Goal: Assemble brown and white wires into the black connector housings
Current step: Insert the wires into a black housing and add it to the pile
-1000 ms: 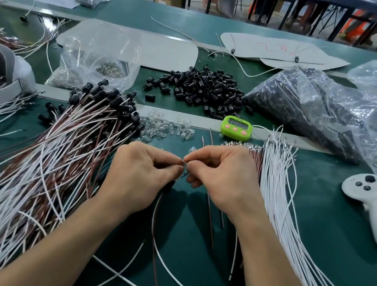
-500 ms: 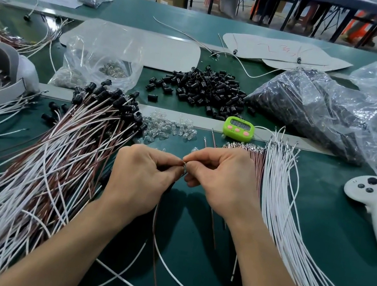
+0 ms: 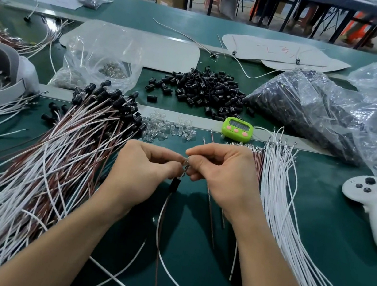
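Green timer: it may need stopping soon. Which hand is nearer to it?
Right. The right hand lies just in front of the green timer; the left hand sits farther off, down and to its left.

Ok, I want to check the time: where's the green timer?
In the head view the green timer sits mid-table, just beyond the right hand and in front of the loose black housings.

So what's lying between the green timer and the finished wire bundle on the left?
Head view: a scatter of small clear bulbs between timer and bundle.
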Tool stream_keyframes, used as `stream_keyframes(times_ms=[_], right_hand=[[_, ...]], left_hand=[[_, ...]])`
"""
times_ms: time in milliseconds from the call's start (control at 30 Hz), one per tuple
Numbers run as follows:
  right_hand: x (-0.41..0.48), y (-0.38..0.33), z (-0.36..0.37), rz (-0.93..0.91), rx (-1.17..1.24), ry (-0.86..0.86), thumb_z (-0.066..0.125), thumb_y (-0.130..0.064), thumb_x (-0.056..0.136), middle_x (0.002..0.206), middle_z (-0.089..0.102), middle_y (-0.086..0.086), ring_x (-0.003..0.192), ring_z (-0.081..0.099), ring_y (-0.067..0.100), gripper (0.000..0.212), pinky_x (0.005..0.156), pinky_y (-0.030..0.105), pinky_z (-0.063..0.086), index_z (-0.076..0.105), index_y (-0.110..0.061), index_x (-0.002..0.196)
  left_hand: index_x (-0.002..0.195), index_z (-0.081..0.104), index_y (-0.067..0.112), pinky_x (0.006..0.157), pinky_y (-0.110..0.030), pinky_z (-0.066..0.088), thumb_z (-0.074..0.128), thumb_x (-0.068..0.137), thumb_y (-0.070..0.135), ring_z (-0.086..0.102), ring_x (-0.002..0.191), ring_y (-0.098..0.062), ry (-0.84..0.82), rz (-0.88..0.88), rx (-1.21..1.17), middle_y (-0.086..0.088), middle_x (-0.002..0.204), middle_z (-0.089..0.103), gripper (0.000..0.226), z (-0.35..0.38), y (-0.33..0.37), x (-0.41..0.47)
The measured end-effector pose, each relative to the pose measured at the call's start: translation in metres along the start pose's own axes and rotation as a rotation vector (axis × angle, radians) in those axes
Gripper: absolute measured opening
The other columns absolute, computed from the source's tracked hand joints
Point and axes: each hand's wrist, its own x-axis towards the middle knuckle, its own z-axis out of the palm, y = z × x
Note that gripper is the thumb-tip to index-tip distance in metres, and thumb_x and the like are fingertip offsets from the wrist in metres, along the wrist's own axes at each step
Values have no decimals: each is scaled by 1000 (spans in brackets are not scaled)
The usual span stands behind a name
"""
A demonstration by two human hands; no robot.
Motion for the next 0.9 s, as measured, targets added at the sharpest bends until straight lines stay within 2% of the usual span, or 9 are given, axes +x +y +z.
stream_keyframes(times_ms=[133,300,433,700,900], right_hand=[[2,-1,-2,10,109,-30,73,10,85,63,73,10,57,69,19,29,56,23,54,82,-17,79],[2,0,-1,-7,68,-28,75,7,84,62,72,7,55,66,17,26,54,22,51,82,-17,80],[2,0,0,10,78,-25,76,7,83,64,73,12,55,64,15,23,53,22,49,82,-15,80],[3,0,-1,18,52,-24,78,3,81,65,73,12,55,59,12,22,54,21,47,83,-18,79],[2,1,-2,-19,8,-19,81,0,80,67,75,0,56,62,7,23,58,17,48,83,-23,79]], left_hand=[[78,84,18,67,-16,53,74,82,-6,71,70,-12,-69,-47,-138,-11,77,78,26,-5,3,4],[79,84,21,68,-16,54,76,81,0,71,71,-12,-78,-76,-131,-10,78,78,23,-6,0,5],[79,84,23,68,-18,55,79,81,3,71,70,-13,-73,-96,-126,-9,77,78,20,-7,-2,6],[80,83,19,63,-18,54,81,78,3,68,65,-15,-56,-99,-143,-12,74,77,16,-6,-3,7],[78,83,19,65,-18,53,79,79,1,68,67,-13,-75,-102,-149,-12,74,77,18,-6,-2,6]])
